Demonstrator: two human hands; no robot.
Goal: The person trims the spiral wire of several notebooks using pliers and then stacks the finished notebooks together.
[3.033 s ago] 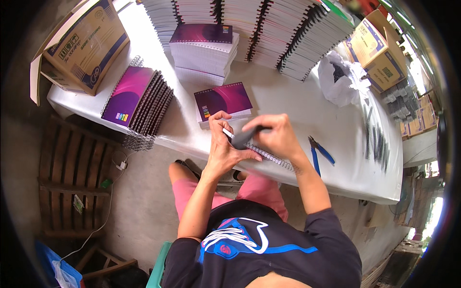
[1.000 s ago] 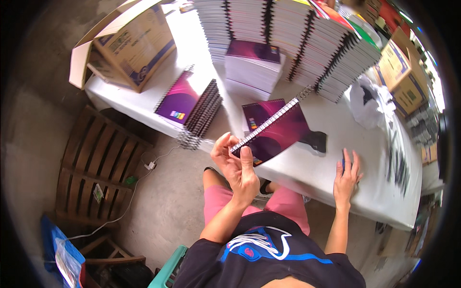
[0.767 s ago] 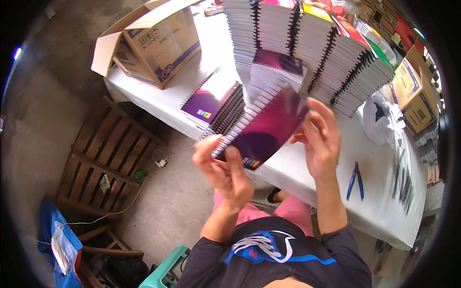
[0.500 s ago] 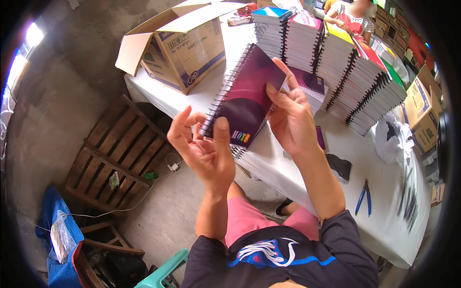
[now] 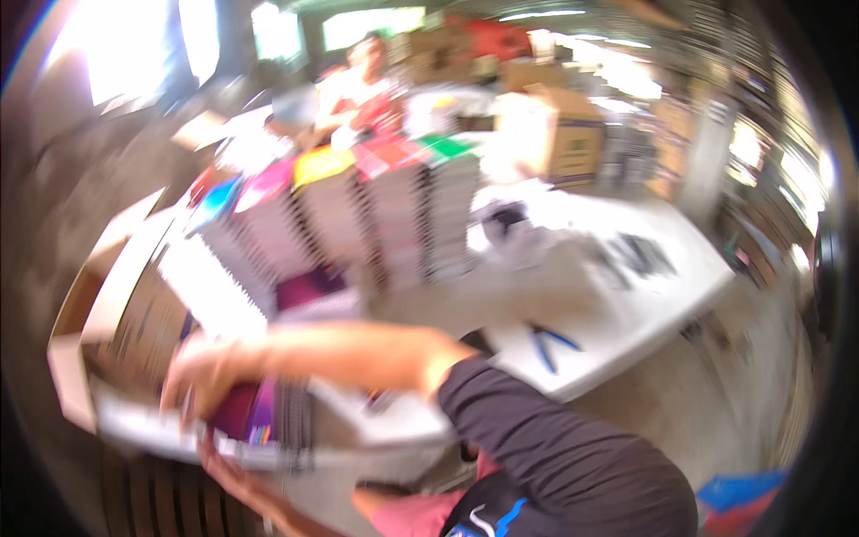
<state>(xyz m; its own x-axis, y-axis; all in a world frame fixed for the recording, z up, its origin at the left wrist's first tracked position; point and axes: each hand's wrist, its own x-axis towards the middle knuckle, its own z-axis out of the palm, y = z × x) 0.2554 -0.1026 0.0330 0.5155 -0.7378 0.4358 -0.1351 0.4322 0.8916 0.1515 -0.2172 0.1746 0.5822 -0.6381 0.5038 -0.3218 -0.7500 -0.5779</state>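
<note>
Fingers of the right hand (image 5: 208, 369), at the lower left of the frame, bend downward, but blur hides whether they stand apart, press together or clamp on anything. The left hand (image 5: 224, 470) lies just below it, nearer the lower edge, and its fingers are too smeared to tell either. Close to both hands, at the lower left, is a group of purple spiral notebooks (image 5: 234, 412), with dark coils massed along its right side; I cannot tell whether either hand touches it. Above the right hand shows a glaring white pad (image 5: 201, 276) with a toothed edge, and whether it is gripped is unclear. The cardboard box (image 5: 143, 313) stands open at the far left. Near the centre, a purple-topped pile (image 5: 309, 288) sits before tall book stacks (image 5: 335, 206) with blue, pink, yellow, red and green covers. Right of those, on the white table (image 5: 447, 313), are a pale plastic bag (image 5: 519, 242) and dark strips (image 5: 644, 255), with blue-handled pliers (image 5: 543, 347) lying nearer, right of the forearm. Another person (image 5: 362, 103) is at the upper middle, and a second box (image 5: 573, 143) stands at the upper right.
</note>
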